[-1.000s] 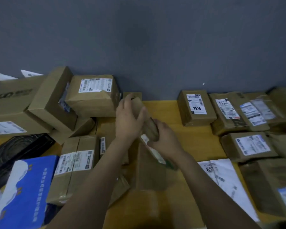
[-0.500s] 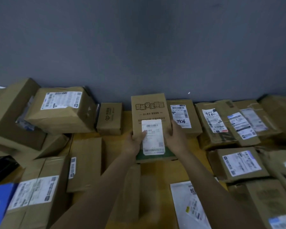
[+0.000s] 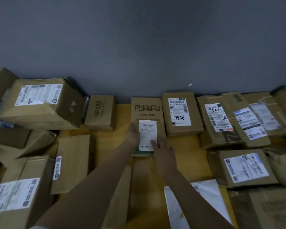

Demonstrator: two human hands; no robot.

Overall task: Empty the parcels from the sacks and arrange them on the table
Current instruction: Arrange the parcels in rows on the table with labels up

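A grey wall backs a wooden surface crowded with parcels. At twelve o'clock, against the wall, lies the printed box, with a small box near at its nine o'clock and the box marked 7436 just beside it at three. The left hand lies against the printed box's left edge; whether its fingers curl under cannot be told. The right hand is flat, straight fingers touching the white label. The step looks like settling this parcel into the back row. The next move likely calls for lifting both hands away without nudging the neighbours.
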